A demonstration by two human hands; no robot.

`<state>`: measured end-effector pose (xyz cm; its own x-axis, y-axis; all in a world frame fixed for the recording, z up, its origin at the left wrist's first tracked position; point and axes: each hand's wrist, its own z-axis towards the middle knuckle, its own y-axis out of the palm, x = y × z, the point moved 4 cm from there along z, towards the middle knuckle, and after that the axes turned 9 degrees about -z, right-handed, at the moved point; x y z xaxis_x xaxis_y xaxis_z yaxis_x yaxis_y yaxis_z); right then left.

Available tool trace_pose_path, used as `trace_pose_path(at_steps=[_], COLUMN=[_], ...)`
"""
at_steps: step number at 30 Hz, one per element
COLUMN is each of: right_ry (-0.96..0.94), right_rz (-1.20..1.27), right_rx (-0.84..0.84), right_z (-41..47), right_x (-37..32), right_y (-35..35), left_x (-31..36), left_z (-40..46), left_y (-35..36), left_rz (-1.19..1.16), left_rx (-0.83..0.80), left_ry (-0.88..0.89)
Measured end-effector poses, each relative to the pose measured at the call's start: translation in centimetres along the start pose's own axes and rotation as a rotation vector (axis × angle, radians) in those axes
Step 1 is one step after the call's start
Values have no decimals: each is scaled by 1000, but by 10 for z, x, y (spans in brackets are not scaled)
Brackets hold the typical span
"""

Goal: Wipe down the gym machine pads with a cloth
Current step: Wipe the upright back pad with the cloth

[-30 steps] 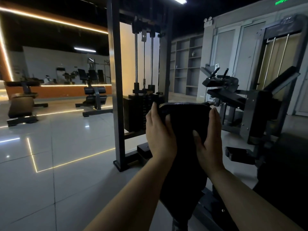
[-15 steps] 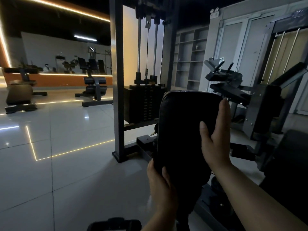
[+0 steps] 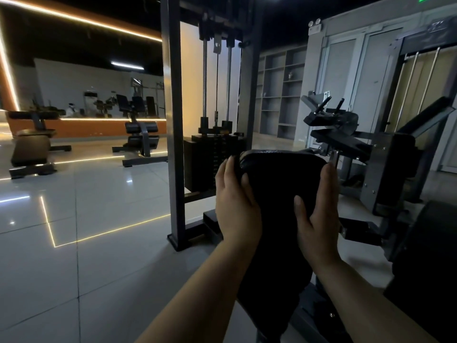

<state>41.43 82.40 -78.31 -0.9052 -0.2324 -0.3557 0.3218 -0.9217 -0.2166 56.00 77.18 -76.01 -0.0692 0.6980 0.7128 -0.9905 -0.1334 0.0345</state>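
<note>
Dim gym premises with a glossy tiled floor at lower left, lit by thin inlaid light lines; benches stand at mid left, well apart from the work; a steel frame with a weight stack rises at centre; a second machine occupies the right of the frame.

Subject of inspection: an upright black pad, centre to lower centre, standing just in front of the weight stack; its top edge sits at mid frame, its lower end runs down towards the bottom edge.

Left hand lies on the pad's upper left edge, fingers curled round a dark fold at the top left corner; this fold is judged to be the cloth, though black on black makes its outline uncertain. Right hand rests flat on the pad's right edge, fingers straight, thumb laid across the face; the two hands are apart, one to each side.

Assessment: wiping of this pad is in progress. Recommended practice: keep the right hand bracing the pad so it does not swing; spread the cloth flat under the palm; draw overlapping strokes from top edge downward; take in the rounded corners and side seams; whether the lower portion has been covered cannot be told.
</note>
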Motion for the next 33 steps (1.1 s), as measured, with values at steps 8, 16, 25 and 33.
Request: trace_pose_path(at_steps=[8, 16, 25, 33], right_ry=[7, 145, -328, -209], right_rz=[214, 627, -240, -415], right_rx=[27, -84, -215, -51], right_z=[-3, 3, 79, 75], right_x=[-1, -4, -80, -40], right_y=[-1, -18, -13, -18], left_x=[64, 86, 44, 26], left_z=[34, 23, 8, 4], left_y=[36, 55, 13, 18], left_rz=[549, 442, 14, 172], left_rx=[-115, -306, -67, -67], left_ry=[323, 561, 459, 497])
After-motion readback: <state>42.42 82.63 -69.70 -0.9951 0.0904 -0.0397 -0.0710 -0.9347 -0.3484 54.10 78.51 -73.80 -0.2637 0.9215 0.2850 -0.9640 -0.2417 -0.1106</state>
